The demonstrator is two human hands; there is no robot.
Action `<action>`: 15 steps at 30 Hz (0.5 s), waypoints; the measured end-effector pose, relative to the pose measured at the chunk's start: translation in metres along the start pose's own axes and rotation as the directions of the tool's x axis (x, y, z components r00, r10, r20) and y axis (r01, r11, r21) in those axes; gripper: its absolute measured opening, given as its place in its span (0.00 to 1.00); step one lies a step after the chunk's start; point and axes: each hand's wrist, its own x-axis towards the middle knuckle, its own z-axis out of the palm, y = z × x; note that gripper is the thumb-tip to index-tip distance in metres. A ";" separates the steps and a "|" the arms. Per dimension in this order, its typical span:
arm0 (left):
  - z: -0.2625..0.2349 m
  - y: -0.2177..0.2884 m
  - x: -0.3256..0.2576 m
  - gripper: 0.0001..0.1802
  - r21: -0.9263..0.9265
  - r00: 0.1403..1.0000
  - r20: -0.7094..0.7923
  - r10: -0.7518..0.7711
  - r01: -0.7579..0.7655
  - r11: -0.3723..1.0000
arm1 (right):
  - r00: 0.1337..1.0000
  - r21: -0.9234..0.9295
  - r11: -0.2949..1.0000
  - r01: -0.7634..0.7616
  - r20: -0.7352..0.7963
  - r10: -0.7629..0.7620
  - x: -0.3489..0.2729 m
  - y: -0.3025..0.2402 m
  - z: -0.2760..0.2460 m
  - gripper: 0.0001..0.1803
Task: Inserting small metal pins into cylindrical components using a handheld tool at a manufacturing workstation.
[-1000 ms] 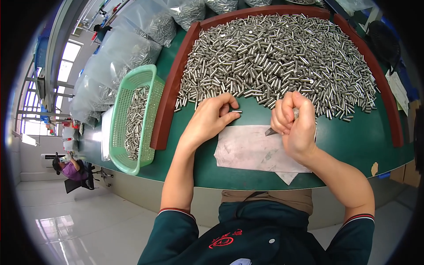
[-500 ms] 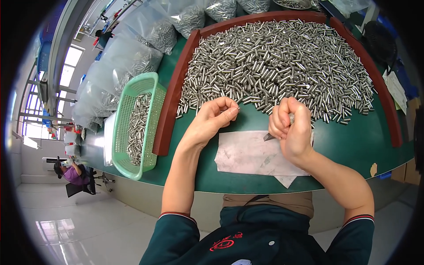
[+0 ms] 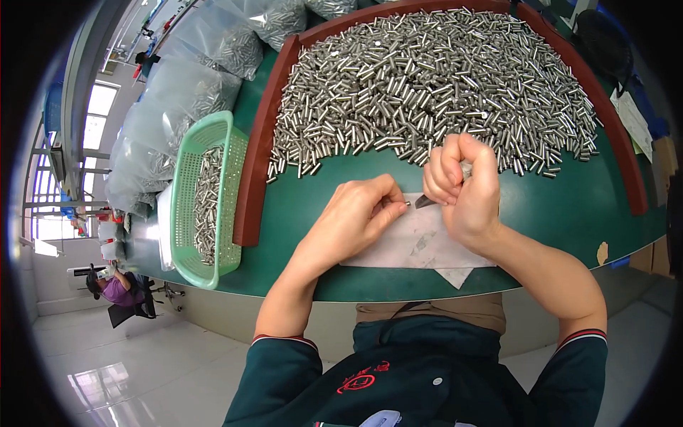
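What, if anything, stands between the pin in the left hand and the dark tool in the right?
Nothing visible: the left hand holds the pin right by the dark tool, over the pale cloth; contact is unclear.

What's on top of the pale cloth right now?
Dark smudges mark the pale cloth. Above or against it, the left hand pinches a small metal pin and the right hand grips a dark-tipped tool. Areas behind both hands are covered; anything there is hidden.
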 end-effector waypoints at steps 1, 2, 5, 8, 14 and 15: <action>0.006 -0.003 -0.001 0.06 0.026 0.996 -0.067 0.059 -0.057 0.998 | 1.000 0.020 0.999 0.029 0.007 -0.029 0.000 0.000 -0.001 0.17; 0.008 -0.004 0.000 0.06 0.018 0.997 -0.061 0.055 -0.054 0.998 | 0.999 0.057 0.998 0.039 0.001 -0.039 0.000 -0.001 0.000 0.16; 0.011 -0.006 0.000 0.07 0.062 0.997 -0.066 0.036 -0.032 0.998 | 0.999 0.063 0.997 0.050 -0.003 -0.050 0.000 0.003 -0.002 0.16; 0.014 -0.006 0.000 0.07 0.135 0.991 -0.100 0.090 -0.076 0.988 | 1.000 -0.010 1.000 0.005 0.009 -0.005 -0.002 0.003 0.000 0.20; 0.014 -0.003 0.001 0.08 0.131 0.995 -0.092 0.031 -0.019 0.991 | 1.000 -0.010 1.000 -0.014 -0.009 0.014 -0.001 0.004 -0.001 0.19; 0.014 -0.004 0.001 0.07 0.123 0.995 -0.092 0.031 -0.020 0.992 | 1.000 -0.009 1.000 -0.017 -0.012 0.017 -0.001 0.003 -0.001 0.19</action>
